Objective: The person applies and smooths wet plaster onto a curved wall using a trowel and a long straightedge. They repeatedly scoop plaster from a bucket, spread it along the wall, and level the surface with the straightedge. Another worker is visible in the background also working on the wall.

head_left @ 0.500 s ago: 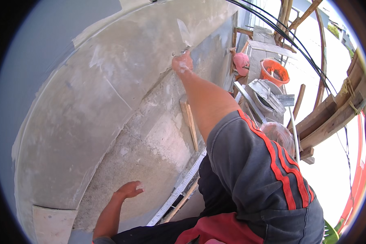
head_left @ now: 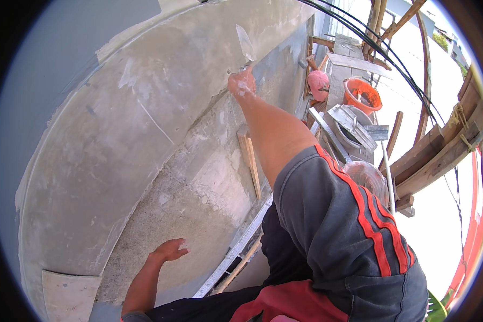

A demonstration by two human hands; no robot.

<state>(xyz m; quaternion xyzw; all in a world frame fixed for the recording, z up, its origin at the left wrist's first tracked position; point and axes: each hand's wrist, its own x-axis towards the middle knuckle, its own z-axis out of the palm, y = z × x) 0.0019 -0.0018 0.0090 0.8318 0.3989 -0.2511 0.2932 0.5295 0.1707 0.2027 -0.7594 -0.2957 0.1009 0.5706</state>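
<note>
My right hand (head_left: 243,81) grips a metal trowel (head_left: 244,42) by its handle, its pale blade lying against the smooth, grey plastered wall band (head_left: 102,150) at the upper middle. Spatters of pale plaster mark the fingers. Lower down, my left hand (head_left: 170,249) is held with fingers apart and nothing in it, over the rougher, mottled concrete strip (head_left: 161,225) beside the band. A wooden float or batten (head_left: 250,161) stands between my two hands along that strip, and a long pale straightedge (head_left: 233,249) lies below it.
A person in a pink cap (head_left: 317,81) is beside a plank walkway (head_left: 348,48). An orange bucket (head_left: 373,96), grey containers with tools (head_left: 341,129) and a clouded bucket (head_left: 366,181) stand to my right. Black cables (head_left: 370,43) cross above, along wooden scaffold poles (head_left: 429,161).
The trowel blade has shifted very slightly along the wall, with my right hand barely moved. My left hand stays where it was.
</note>
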